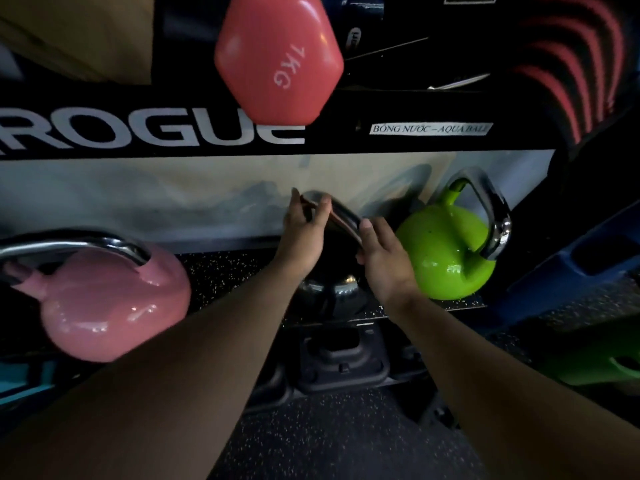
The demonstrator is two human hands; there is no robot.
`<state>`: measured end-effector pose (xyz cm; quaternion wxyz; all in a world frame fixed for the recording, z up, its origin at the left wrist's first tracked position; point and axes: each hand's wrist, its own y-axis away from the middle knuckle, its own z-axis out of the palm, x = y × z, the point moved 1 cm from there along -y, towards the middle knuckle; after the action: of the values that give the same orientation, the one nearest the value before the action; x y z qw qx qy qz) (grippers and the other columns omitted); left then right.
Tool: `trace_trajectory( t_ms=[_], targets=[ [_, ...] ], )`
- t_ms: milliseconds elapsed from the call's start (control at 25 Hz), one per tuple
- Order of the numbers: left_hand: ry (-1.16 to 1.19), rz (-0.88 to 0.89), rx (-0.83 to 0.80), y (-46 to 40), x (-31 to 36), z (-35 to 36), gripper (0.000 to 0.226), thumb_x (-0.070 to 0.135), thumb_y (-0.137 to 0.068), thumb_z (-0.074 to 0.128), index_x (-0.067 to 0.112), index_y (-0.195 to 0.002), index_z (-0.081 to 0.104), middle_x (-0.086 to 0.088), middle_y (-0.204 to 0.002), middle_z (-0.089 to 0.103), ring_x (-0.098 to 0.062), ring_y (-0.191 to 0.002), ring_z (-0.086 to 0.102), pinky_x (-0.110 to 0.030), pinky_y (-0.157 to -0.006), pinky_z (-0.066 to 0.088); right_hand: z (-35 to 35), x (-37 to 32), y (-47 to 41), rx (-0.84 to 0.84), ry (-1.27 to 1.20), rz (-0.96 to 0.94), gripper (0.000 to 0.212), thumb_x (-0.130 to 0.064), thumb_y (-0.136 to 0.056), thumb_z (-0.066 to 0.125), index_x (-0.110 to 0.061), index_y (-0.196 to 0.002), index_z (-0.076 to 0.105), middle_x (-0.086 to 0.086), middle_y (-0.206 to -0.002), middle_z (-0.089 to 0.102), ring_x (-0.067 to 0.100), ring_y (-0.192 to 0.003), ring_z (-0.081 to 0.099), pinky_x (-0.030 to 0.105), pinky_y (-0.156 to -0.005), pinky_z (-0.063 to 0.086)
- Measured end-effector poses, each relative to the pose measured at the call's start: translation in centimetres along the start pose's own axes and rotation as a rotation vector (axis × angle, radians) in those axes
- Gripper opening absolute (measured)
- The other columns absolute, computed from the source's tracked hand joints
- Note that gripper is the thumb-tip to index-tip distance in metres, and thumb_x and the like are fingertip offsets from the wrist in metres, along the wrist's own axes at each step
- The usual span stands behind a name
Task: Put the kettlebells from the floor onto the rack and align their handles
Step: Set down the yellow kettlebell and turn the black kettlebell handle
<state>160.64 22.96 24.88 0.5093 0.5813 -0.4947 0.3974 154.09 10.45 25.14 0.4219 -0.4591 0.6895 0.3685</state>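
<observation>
three kettlebells (446,251), perhaps more

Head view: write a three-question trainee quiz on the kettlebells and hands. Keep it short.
1. True or false: both hands touch the black kettlebell handle.
2. Which kettlebell sits right of the black one? A pink, B green, C blue.
3. Fill in: the red dumbbell is marked ___.

Key: 1 true, left hand and right hand are on it. 2 B, green kettlebell; pink kettlebell is left. 3 7KG.
</observation>
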Motion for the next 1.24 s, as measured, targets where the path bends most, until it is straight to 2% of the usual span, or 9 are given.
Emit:
trace_trajectory(
  t_ms=[200,320,440,520,600,680,800,920,1240],
  targets=[
    [-0.088,0.0,-0.033,0.5,-0.1,0.7,0.066,0.056,-0.098,0.036,0.026,-0.155,0.02,-0.006,-0.146,0.05,-0.027,-0.132,0.047,-0.037,-0.106,0.038,-0.4,-0.2,0.2,-0.004,-0.061,-0.061,0.022,-0.043,-0.097,0.05,-0.028,-0.104,0.064,-0.003,-0.066,0.065,0.012,-0.055,0.063,0.028,-0.058,0.045],
    [-0.016,0.029,-0.041,0.6,-0.3,0.8,0.059,0.051,-0.101,0.033,0.029,-0.154,0.02,0.002,-0.142,0.048,-0.017,-0.13,0.045,-0.026,-0.098,0.034,0.1,-0.4,-0.2,-0.068,-0.215,-0.004,0.032,-0.042,-0.1,0.044,-0.036,-0.125,0.063,0.009,-0.069,0.067,0.019,-0.058,0.061,0.03,-0.057,0.045],
    [-0.044,0.038,-0.156,-0.7,0.0,0.3,0.062,0.051,-0.102,0.028,0.03,-0.156,0.007,-0.001,-0.161,0.027,-0.017,-0.143,0.029,-0.022,-0.1,0.019,2.2,-0.2,1.0,-0.019,-0.279,0.043,0.039,-0.043,-0.102,0.034,-0.044,-0.135,0.056,0.005,-0.106,0.069,0.012,-0.065,0.059,0.024,-0.055,0.046],
    [-0.069,0.031,-0.219,-1.2,0.0,0.1,0.062,0.053,-0.101,0.024,0.031,-0.156,0.006,-0.002,-0.163,0.022,-0.019,-0.146,0.026,-0.022,-0.102,0.018,3.3,-0.2,1.9,-0.02,-0.374,0.065,0.04,-0.041,-0.104,0.032,-0.042,-0.14,0.051,0.0,-0.131,0.063,0.01,-0.084,0.062,0.02,-0.062,0.048],
    [-0.07,0.041,-0.238,-1.3,-0.1,0.1,0.059,0.053,-0.102,0.02,0.032,-0.156,0.007,-0.003,-0.163,0.021,-0.02,-0.146,0.025,-0.022,-0.102,0.018,3.8,-0.3,2.3,-0.012,-0.439,0.072,0.041,-0.039,-0.105,0.032,-0.039,-0.143,0.048,-0.006,-0.137,0.059,-0.001,-0.096,0.063,0.011,-0.064,0.048],
    [-0.067,0.052,-0.229,-1.5,-0.3,0.3,0.058,0.053,-0.102,0.019,0.032,-0.156,0.009,-0.003,-0.163,0.021,-0.019,-0.146,0.025,-0.022,-0.102,0.017,3.9,-0.3,2.5,-0.011,-0.458,0.08,0.04,-0.039,-0.106,0.033,-0.039,-0.143,0.048,-0.01,-0.137,0.059,-0.013,-0.098,0.061,0.006,-0.063,0.048],
    [-0.035,0.043,-0.209,-1.9,-0.8,0.6,0.056,0.052,-0.102,0.019,0.034,-0.155,0.012,-0.003,-0.162,0.024,-0.021,-0.145,0.028,-0.023,-0.102,0.02,4.1,-0.3,2.6,-0.007,-0.502,0.09,0.039,-0.042,-0.105,0.036,-0.042,-0.141,0.05,-0.01,-0.134,0.061,0.003,-0.108,0.061,0.007,-0.063,0.048],
    [-0.026,0.035,-0.192,-2.2,-1.0,0.7,0.055,0.053,-0.102,0.019,0.035,-0.154,0.016,-0.004,-0.161,0.028,-0.022,-0.144,0.032,-0.027,-0.108,0.024,4.1,-0.6,2.4,-0.014,-0.544,0.075,0.039,-0.04,-0.104,0.039,-0.04,-0.142,0.05,0.002,-0.116,0.059,0.018,-0.096,0.057,0.015,-0.06,0.049],
    [-0.106,0.075,-0.149,-2.2,-0.7,0.3,0.054,0.051,-0.102,0.019,0.03,-0.151,0.028,-0.004,-0.157,0.036,-0.023,-0.141,0.036,-0.039,-0.117,0.026,4.6,-0.6,2.6,-0.026,-0.638,0.071,0.039,-0.034,-0.105,0.042,-0.035,-0.143,0.051,0.009,-0.098,0.063,0.016,-0.072,0.053,0.021,-0.058,0.048]
  ],
)
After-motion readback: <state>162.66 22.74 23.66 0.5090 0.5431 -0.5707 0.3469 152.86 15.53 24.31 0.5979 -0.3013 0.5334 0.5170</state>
